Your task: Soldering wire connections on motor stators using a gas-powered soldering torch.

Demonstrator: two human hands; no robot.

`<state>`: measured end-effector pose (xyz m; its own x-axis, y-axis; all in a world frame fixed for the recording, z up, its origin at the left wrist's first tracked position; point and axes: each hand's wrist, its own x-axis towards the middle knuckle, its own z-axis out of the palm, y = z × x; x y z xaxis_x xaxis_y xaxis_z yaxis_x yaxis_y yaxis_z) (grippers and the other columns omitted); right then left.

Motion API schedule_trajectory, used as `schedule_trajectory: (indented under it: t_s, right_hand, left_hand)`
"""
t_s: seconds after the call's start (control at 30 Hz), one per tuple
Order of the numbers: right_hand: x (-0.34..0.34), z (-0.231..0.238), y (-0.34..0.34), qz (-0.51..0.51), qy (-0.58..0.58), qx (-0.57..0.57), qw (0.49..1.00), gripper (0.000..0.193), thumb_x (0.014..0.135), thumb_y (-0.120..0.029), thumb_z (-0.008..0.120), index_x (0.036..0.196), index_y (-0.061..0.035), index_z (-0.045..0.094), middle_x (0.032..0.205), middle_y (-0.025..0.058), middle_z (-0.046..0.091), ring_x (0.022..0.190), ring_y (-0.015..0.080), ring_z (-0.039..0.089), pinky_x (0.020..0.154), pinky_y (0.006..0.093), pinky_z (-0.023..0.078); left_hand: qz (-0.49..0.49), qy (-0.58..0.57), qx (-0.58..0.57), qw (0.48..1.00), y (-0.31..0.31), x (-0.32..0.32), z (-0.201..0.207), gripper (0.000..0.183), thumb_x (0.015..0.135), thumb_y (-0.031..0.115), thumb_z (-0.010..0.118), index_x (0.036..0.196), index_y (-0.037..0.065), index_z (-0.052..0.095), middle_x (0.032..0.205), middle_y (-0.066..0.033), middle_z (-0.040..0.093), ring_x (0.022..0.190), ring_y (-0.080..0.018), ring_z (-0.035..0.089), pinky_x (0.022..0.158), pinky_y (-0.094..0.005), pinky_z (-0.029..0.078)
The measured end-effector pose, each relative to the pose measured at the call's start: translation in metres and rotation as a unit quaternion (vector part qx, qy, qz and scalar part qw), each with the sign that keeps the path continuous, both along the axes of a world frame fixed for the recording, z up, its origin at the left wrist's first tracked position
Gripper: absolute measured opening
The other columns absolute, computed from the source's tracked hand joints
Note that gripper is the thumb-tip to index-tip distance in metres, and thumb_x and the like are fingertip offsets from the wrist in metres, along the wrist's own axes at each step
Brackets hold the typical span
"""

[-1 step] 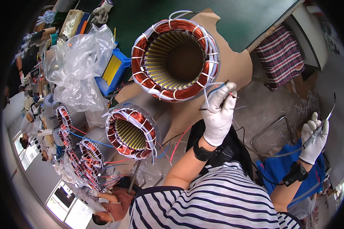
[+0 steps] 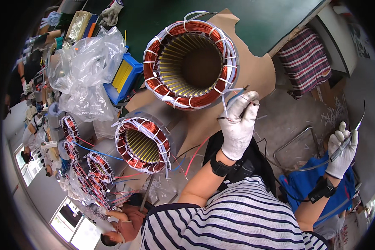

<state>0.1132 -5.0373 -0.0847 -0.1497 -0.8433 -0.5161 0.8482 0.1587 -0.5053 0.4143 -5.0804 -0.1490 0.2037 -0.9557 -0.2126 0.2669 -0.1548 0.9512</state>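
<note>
A large motor stator [image 2: 154,89], its copper windings laced with white cord, stands with its round bore facing up. My gloved left hand [image 2: 239,121] is just right of its lower rim, fingers pinched on thin wire leads. A blue-sleeved wire end [image 2: 240,92] rises by the fingertips, and white sleeving [image 2: 223,102] links the leads to the winding. My gloved right hand [image 2: 341,152], far out to the right, closes around a slim metal tool [image 2: 359,123] with a thin, bent tip. I cannot make out the tool's exact kind.
A smaller stator [image 2: 121,143] stands at lower left, with several more beyond. Brown cardboard [image 2: 254,68] lies under the large one. Left are a blue bin [image 2: 134,64] and clear plastic bags [image 2: 85,62]. A hose [image 2: 304,168] runs between my arms. Another person [image 2: 127,223] sits lower left.
The blue-sleeved wire end at my left fingertips has shifted slightly upward and shows more plainly. Both hands are almost exactly where they were.
</note>
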Motion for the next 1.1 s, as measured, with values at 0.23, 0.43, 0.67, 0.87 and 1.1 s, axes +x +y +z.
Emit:
schedule_trajectory:
  t_s: [0.23, 0.43, 0.67, 0.87, 1.1]
  right_hand:
    - [0.012, 0.008, 0.005, 0.011, 0.008, -0.004, 1.000, 0.041, 0.095, -0.030, 0.044, 0.079, 0.0044, 0.060, 0.107, 0.0164, 0.058, 0.059, 0.0118, 0.040, 0.048, 0.0219, 0.036]
    - [0.035, 0.010, 0.014, -0.001, 0.058, 0.000, 0.998, 0.042, 0.095, -0.032, 0.042, 0.082, 0.0025, 0.060, 0.105, 0.0129, 0.056, 0.058, 0.0114, 0.040, 0.047, 0.0213, 0.036]
    - [0.092, 0.017, 0.024, 0.007, 0.192, 0.014, 0.981, 0.033, 0.096, -0.029, 0.040, 0.091, -0.0024, 0.060, 0.101, 0.0167, 0.063, 0.051, 0.0066, 0.040, 0.047, 0.0189, 0.033]
    - [0.148, 0.025, 0.038, 0.096, 0.183, 0.004, 0.978, 0.033, 0.093, -0.034, 0.046, 0.076, -0.0073, 0.055, 0.088, 0.0111, 0.063, 0.051, 0.0067, 0.044, 0.044, 0.0199, 0.031]
    - [0.212, 0.022, 0.051, 0.149, 0.160, 0.017, 0.976, 0.036, 0.093, -0.030, 0.047, 0.073, -0.0012, 0.054, 0.096, 0.0164, 0.061, 0.075, 0.0167, 0.060, 0.068, 0.0267, 0.048]
  left_hand:
    - [-0.050, 0.082, 0.114, 0.989, 0.014, 0.001, 0.042, 0.024, 0.084, 0.004, 0.061, 0.107, -0.002, 0.060, 0.085, -0.0012, 0.063, 0.077, -0.0042, 0.057, 0.070, -0.0197, 0.047]
    - [-0.039, 0.024, 0.123, 0.991, 0.021, 0.002, 0.046, 0.028, 0.085, 0.007, 0.061, 0.111, -0.002, 0.058, 0.082, 0.0004, 0.062, 0.070, -0.0035, 0.054, 0.065, -0.0191, 0.045]
    - [0.120, -0.223, -0.035, 0.967, 0.042, 0.018, 0.022, 0.021, 0.081, 0.004, 0.061, 0.102, -0.001, 0.059, 0.079, -0.0078, 0.056, 0.071, -0.0147, 0.055, 0.067, -0.0271, 0.045]
    - [0.123, -0.195, -0.055, 0.972, 0.033, 0.033, 0.008, 0.026, 0.091, 0.010, 0.051, 0.112, -0.005, 0.051, 0.095, -0.0079, 0.059, 0.085, -0.0099, 0.054, 0.080, -0.0221, 0.043]
    - [0.051, 0.028, 0.023, 0.998, 0.065, 0.039, 0.035, 0.019, 0.092, 0.014, 0.051, 0.105, 0.001, 0.056, 0.083, -0.0025, 0.060, 0.071, -0.0061, 0.054, 0.066, -0.0199, 0.043]
